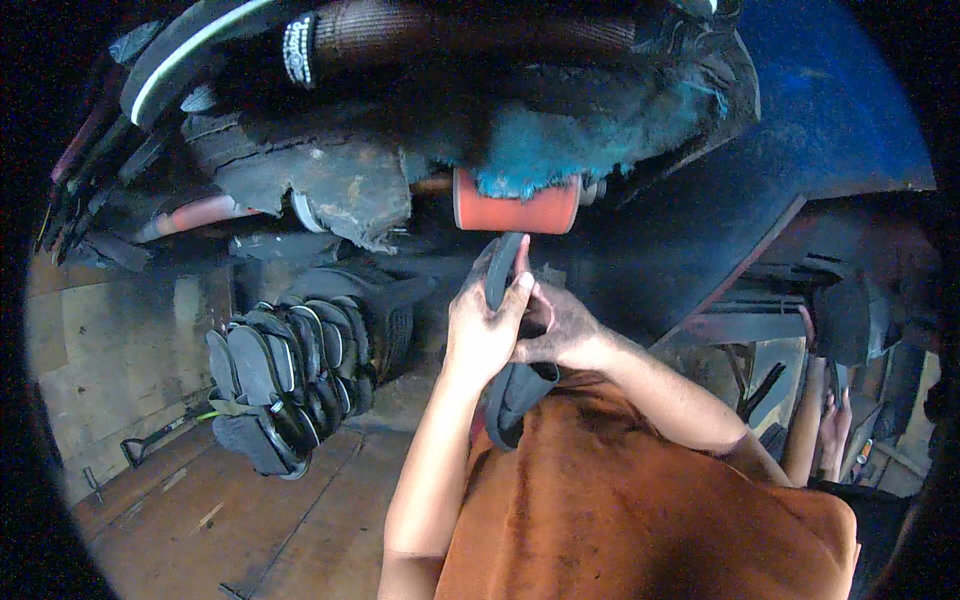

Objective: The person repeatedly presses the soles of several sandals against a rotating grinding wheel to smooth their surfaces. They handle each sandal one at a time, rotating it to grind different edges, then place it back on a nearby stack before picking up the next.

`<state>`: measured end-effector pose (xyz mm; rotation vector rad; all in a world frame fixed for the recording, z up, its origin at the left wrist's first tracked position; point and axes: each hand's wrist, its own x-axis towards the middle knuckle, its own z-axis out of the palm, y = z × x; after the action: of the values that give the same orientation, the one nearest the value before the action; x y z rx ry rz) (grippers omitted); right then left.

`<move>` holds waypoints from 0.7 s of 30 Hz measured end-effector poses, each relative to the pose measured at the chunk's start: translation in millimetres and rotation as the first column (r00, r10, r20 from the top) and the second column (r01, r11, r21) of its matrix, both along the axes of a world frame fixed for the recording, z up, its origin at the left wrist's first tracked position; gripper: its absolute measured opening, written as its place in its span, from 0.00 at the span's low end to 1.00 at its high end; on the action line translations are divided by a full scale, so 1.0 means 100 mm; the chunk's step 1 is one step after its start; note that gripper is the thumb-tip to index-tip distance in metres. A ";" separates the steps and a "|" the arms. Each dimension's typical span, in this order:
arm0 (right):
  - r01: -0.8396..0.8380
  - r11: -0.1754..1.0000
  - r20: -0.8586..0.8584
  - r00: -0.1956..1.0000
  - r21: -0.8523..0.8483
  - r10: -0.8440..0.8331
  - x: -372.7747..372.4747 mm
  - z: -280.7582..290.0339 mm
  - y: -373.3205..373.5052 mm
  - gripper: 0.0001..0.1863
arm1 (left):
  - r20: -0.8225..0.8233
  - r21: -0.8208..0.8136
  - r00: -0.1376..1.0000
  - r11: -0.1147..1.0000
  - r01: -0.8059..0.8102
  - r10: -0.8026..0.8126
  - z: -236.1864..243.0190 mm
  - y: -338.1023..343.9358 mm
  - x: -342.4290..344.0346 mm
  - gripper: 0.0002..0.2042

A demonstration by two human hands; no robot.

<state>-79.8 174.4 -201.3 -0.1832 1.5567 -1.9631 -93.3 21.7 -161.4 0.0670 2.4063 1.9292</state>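
Note:
A black sandal (pixel 522 392) with a dark sole is held edge-on between both my hands, one end pointing at a red sanding drum (pixel 515 212). My left hand (pixel 482 325) is closed round the sole from the left, its thumb lying along the edge. From the other side my right hand (pixel 562 322) grips the same sandal, fingers partly hidden behind it. The sandal's tip is right by the drum's lower edge; whether they touch I cannot tell. Its strap end hangs below my hands, against an orange-brown cloth (pixel 640 510) over my front.
Ragged dusty sheeting (pixel 350 185) and blue fluff (pixel 600 130) hang over the drum. A stack of black sandals (pixel 285 365) stands at left, near a tyre (pixel 398 335). A blue panel (pixel 850 90) slants at right. Another person's hand (pixel 835 430) shows far right.

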 end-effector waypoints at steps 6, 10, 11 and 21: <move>0.121 0.992 0.207 0.972 -0.025 -0.114 -0.31 0.01 -0.01 0.54 | 0.252 -0.255 0.967 0.967 0.030 0.037 -0.03 0.05 -0.31 0.23; -0.023 0.988 -0.137 0.990 0.155 0.044 -0.21 0.03 -0.02 0.60 | -0.021 0.096 0.996 0.992 -0.085 0.087 -0.19 -0.02 -0.07 0.22; 0.026 0.979 -0.426 0.903 0.204 0.065 -0.15 0.04 -0.03 0.61 | -0.027 0.116 0.993 0.987 -0.113 0.117 -0.20 -0.03 0.00 0.21; -0.078 0.976 0.065 0.996 0.202 0.066 -0.03 0.25 -0.24 0.40 | 0.026 -0.652 0.973 0.741 -0.158 0.230 0.32 -0.11 -0.04 0.17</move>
<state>-82.3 150.5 -176.3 -0.0958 1.6776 -1.7247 -97.5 11.2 -129.6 -0.3229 2.9429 0.9929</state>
